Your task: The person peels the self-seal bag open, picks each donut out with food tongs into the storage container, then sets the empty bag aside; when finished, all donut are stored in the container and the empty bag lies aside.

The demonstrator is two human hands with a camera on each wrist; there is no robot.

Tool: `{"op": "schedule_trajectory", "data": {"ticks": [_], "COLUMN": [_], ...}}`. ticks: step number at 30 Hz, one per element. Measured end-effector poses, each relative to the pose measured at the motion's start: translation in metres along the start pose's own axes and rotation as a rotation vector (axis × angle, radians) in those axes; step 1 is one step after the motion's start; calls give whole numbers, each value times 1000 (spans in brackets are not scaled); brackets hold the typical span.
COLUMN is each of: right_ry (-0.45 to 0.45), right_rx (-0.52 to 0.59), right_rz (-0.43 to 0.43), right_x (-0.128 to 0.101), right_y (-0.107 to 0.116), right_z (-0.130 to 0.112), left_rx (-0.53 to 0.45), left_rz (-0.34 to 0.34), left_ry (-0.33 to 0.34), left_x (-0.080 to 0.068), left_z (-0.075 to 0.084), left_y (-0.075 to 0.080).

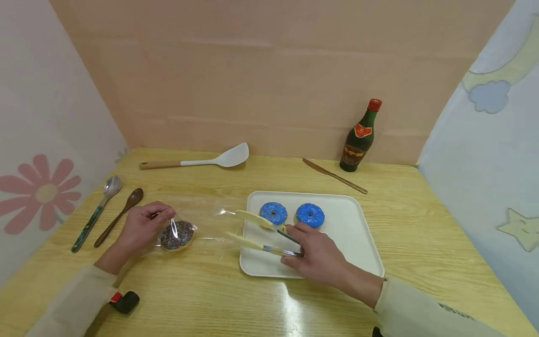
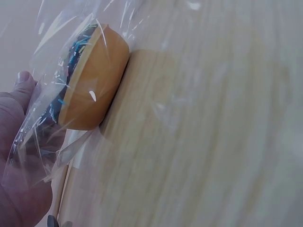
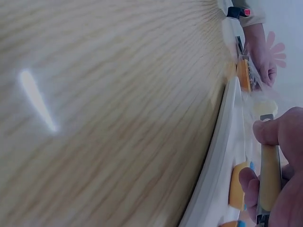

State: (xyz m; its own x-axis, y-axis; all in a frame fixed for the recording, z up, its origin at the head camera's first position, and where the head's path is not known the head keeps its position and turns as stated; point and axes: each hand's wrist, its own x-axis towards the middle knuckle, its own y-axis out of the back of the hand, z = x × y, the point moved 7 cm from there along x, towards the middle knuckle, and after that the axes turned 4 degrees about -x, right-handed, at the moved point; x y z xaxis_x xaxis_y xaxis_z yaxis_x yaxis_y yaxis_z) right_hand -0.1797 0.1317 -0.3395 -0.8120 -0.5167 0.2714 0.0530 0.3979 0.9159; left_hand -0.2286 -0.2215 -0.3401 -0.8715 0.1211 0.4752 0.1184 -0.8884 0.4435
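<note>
My left hand [image 1: 145,227] pinches a clear plastic bag [image 1: 212,220] near its left end. Inside the bag lies a chocolate-coloured doughnut [image 1: 178,235] with sprinkles; the left wrist view shows the tan underside of this doughnut [image 2: 97,80] through the film. My right hand [image 1: 322,257] holds a pair of tongs [image 1: 273,249] with cream-coloured tips. The tips are spread apart and point left, overlapping the bag's right end. Behind the tongs, two blue doughnuts [image 1: 273,220] sit on a white tray [image 1: 347,238], the right one partly hidden by my right hand.
Left of my left hand lie a green-handled spoon [image 1: 94,217] and a dark wooden spoon [image 1: 120,220]. A white spatula [image 1: 202,161] rests along the back. At the back right, a green bottle [image 1: 358,140] stands near a copper-coloured knife [image 1: 334,176].
</note>
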Motion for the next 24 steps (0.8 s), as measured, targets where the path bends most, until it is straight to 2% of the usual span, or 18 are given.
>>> {"op": "schedule_trajectory", "data": {"ticks": [5, 17, 24], "right_ry": [-22, 36, 55], "right_rx": [-22, -53, -65], "right_rz": [-43, -138, -184], "right_x": [14, 30, 39], "right_y": [-9, -26, -36], "right_z": [-10, -27, -33], "left_rx": [-18, -35, -67], "left_rz": [3, 11, 14], "left_ry": [11, 24, 18], "left_x": [0, -2, -4], "left_z": [0, 0, -23], "left_y": [0, -2, -5]}}
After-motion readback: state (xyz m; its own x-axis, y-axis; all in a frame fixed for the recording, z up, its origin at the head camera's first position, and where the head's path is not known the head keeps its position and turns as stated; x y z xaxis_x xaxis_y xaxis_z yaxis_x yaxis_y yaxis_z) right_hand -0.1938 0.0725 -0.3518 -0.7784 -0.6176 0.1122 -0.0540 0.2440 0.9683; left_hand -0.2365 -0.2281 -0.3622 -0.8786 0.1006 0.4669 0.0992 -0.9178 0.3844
